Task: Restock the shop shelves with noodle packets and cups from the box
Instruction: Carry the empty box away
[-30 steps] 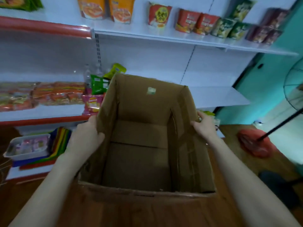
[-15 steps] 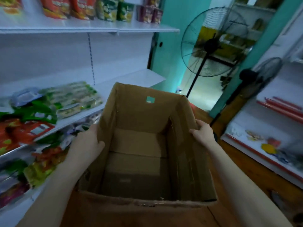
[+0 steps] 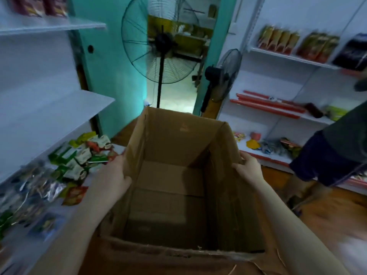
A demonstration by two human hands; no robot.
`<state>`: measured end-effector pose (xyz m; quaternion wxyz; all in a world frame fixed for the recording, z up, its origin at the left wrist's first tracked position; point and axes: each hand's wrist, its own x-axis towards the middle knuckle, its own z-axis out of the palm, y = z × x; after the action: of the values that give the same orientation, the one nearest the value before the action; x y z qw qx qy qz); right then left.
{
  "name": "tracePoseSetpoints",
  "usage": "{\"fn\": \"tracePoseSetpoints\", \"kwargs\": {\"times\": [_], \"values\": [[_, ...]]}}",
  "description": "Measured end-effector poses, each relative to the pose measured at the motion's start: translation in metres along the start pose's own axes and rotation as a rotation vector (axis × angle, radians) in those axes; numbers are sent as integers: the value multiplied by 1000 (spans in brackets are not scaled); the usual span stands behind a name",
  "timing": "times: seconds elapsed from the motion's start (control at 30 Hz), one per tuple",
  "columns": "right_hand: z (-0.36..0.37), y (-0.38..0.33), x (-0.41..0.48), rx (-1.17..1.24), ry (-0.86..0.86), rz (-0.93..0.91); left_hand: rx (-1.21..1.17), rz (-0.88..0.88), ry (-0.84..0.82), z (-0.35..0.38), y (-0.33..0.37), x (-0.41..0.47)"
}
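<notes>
An open brown cardboard box [image 3: 178,139] is held up in front of me, and nothing shows inside it. My left hand [image 3: 113,175] grips its left wall at the rim, thumb inside the box. My right hand [image 3: 248,167] grips the right wall the same way. Green and red noodle packets [image 3: 79,155] lie on the low white shelf to my left. More red packets [image 3: 37,6] stand on the upper left shelf.
A tall black pedestal fan [image 3: 160,54] stands ahead before a doorway, with a smaller fan [image 3: 222,76] to its right. White shelves [image 3: 288,56] with goods line the right wall. Another person [image 3: 337,151] in dark clothes stands at the right. The floor is brown wood.
The view has swung right, away from the left shelves toward the fans, doorway and right shelves. The box stays held in both hands. Another person has come into view at the right.
</notes>
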<state>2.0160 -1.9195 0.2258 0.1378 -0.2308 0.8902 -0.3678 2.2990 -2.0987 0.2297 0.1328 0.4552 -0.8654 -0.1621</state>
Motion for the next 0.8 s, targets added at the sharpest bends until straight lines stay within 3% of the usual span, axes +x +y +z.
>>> {"fn": "tracePoseSetpoints", "kwargs": {"times": [0.5, 0.8], "values": [[-114, 103, 64, 97, 499, 470, -121, 597, -258, 110, 205, 200], [-173, 151, 51, 90, 797, 733, -159, 924, -393, 169, 356, 236]]}}
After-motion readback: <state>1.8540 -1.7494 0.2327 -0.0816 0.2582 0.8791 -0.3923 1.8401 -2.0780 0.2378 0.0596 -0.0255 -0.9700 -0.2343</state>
